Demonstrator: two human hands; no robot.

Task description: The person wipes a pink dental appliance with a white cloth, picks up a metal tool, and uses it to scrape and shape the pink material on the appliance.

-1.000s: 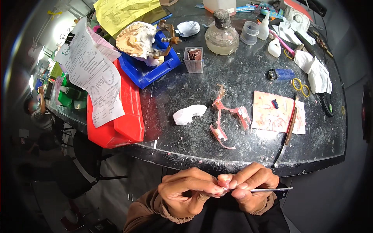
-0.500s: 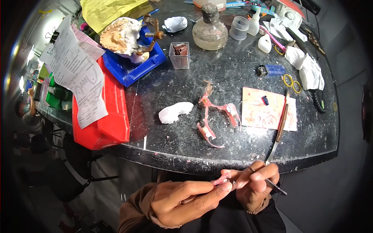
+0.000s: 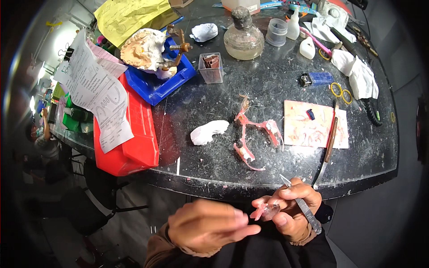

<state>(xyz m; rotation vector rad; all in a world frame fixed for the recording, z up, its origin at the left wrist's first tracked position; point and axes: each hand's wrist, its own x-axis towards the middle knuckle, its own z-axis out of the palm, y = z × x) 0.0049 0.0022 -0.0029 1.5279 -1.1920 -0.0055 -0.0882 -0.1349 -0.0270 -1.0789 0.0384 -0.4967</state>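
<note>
My right hand (image 3: 297, 205) pinches a small pink and glassy dental piece (image 3: 263, 211) in its fingertips. Across the same hand lies a slim metal carving tool (image 3: 306, 210), its pointed tip toward the table. My left hand (image 3: 210, 225) is smeared by motion just left of the piece; its fingers stretch out, apart from it, with nothing visible in them. On the table ahead rests a branching pink frame (image 3: 245, 129) with whitish bits. Beside it sits a curved white lump (image 3: 208, 132). A wood-handled knife (image 3: 331, 140) overlaps a pink-smeared pad (image 3: 297, 134).
At left stand a red tray (image 3: 127, 149) with papers (image 3: 105, 102) and a blue tray (image 3: 156, 91) under a dental model (image 3: 143, 49). Farther back are a glass burner (image 3: 243, 42), a clear box (image 3: 211, 73), a blue lighter (image 3: 317, 79) and crumpled tissue (image 3: 357, 80).
My left hand has let go of the pink dental piece and drawn back leftward. The right hand has turned, tipping the carving tool's point toward the table. The view has shifted slightly.
</note>
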